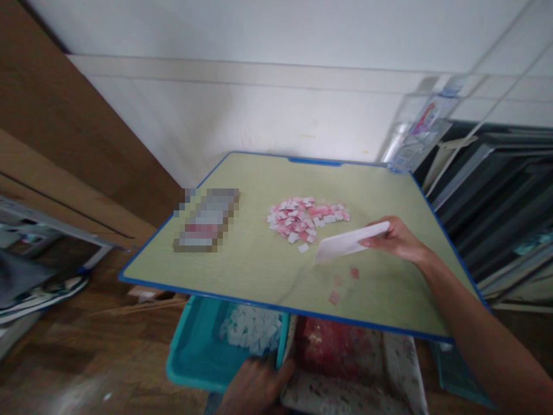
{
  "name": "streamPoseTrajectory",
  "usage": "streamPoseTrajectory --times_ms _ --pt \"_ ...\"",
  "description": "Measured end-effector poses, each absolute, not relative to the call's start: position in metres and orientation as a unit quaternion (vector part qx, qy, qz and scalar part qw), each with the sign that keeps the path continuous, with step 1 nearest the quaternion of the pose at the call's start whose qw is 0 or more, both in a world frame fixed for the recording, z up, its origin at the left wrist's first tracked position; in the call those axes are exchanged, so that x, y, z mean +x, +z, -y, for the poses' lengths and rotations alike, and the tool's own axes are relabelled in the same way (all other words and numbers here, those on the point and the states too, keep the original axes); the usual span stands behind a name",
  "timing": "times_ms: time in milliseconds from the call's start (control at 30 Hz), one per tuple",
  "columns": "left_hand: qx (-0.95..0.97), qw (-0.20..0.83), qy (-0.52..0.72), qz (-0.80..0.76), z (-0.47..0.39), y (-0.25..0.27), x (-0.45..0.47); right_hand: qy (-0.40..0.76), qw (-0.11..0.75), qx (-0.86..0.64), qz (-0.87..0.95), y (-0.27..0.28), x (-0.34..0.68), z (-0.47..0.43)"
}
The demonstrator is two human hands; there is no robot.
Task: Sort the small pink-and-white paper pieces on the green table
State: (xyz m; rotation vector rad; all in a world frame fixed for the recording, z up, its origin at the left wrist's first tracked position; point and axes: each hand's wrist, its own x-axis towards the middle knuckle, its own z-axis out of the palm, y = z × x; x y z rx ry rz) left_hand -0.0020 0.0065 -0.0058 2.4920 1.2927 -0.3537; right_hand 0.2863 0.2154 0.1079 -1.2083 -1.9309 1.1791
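Observation:
My right hand (400,239) is closed on a thin white card (348,241), pinched at its right end and held tilted above the folding table (242,173). Beneath the card, a few small pink squares (354,273) are blurred. Left of the card lies a pile of small pink and white paper squares (294,219). Below the table's front edge, my left hand (257,383) is closed at the rim of a teal basin (194,372), its fingers partly hidden. Many white squares (254,328) lie in that basin.
A stained tray with red inside (401,357) sits beside the basin, partly under the table. A clear plastic bottle (425,129) stands at the table's back right corner. At the table's left lies a pixelated flat object (207,222). Dark panels (496,190) lean at the right.

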Motion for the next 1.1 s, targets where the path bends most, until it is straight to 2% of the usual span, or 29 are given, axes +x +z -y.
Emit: streamPoseTrajectory --times_ms 133,700,1100 --pt "0.867 0.162 -0.124 -0.455 -0.008 -0.004 -0.002 0.418 0.319 -0.468 0.710 0.106 0.292 -0.220" --pt "0.857 0.186 -0.165 -0.452 -0.014 0.008 0.003 0.504 0.215 -0.408 0.730 0.103 0.278 -0.217" --pt "0.860 0.181 -0.153 -0.452 -0.011 0.001 0.000 0.558 0.175 -0.403 0.704 0.108 0.285 -0.188"
